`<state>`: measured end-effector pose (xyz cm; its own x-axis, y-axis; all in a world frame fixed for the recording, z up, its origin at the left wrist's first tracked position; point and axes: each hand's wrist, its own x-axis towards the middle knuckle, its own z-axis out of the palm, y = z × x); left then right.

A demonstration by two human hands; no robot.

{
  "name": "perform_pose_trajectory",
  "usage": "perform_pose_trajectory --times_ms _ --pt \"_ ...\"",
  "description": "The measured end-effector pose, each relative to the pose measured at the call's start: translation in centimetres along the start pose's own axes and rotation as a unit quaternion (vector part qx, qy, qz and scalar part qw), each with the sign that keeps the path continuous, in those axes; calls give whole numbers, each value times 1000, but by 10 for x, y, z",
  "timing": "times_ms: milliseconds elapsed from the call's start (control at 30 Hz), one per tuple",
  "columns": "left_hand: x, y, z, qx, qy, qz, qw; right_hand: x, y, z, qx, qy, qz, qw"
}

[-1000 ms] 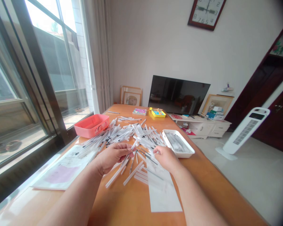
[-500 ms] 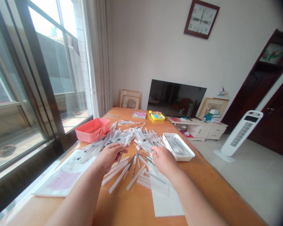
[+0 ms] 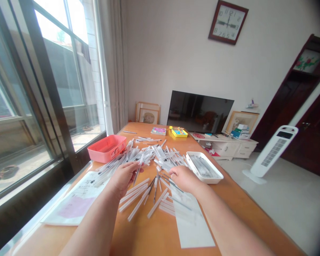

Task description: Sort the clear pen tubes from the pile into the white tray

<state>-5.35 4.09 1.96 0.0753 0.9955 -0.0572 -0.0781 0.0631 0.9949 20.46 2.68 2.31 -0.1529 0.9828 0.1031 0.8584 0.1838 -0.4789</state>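
Observation:
My left hand (image 3: pixel 126 177) is closed around a slim pen (image 3: pixel 139 170), its pale end pointing up and its darker end down. Level with it on the right, my right hand (image 3: pixel 183 177) has its fingers pinched; what they hold, if anything, is hidden. Between and beyond the hands lies a heap of clear pen barrels (image 3: pixel 138 153). Several dark pen refills (image 3: pixel 150 186) fan out on the wooden table (image 3: pixel 138 234), with loose translucent tubes (image 3: pixel 137 201) beside them. Under the right wrist lies a white sheet of paper (image 3: pixel 193 227).
A pink basket (image 3: pixel 106 149) stands left of the heap, and a white tray (image 3: pixel 204 167) of thin refills stands right. An open booklet (image 3: pixel 72 206) lies at left. Farther back are a yellow box (image 3: pixel 179 132) and a small colourful book (image 3: pixel 158 131).
Both hands keep nearly the same pose, the left still on the pen. The table and its things appear shifted slightly right and down in view.

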Motion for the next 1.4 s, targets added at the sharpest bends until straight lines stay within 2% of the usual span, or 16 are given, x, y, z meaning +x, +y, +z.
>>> perform_pose_trajectory --times_ms 133,300,400,500,767,1033,1233,1400 --pt "2 -1 -4 -2 18 9 1000 5 2 3 -16 -6 21 1000" --pt "5 -5 -7 -1 22 19 1000 15 12 7 -154 6 92 984" --pt "4 -4 -7 9 28 20 999 18 17 11 -195 31 104 975" --pt "4 -4 -7 13 37 22 999 20 18 16 -212 30 109 971" --pt "6 -6 -7 3 27 7 1000 19 11 21 -185 11 61 981" --pt "4 -6 -3 -3 35 4 999 27 -5 38 -125 5 -7 992" --pt "3 -5 -2 -3 30 8 1000 49 12 32 -142 110 73 981" --pt "2 -4 0 -2 32 8 999 64 27 29 -165 172 71 969"
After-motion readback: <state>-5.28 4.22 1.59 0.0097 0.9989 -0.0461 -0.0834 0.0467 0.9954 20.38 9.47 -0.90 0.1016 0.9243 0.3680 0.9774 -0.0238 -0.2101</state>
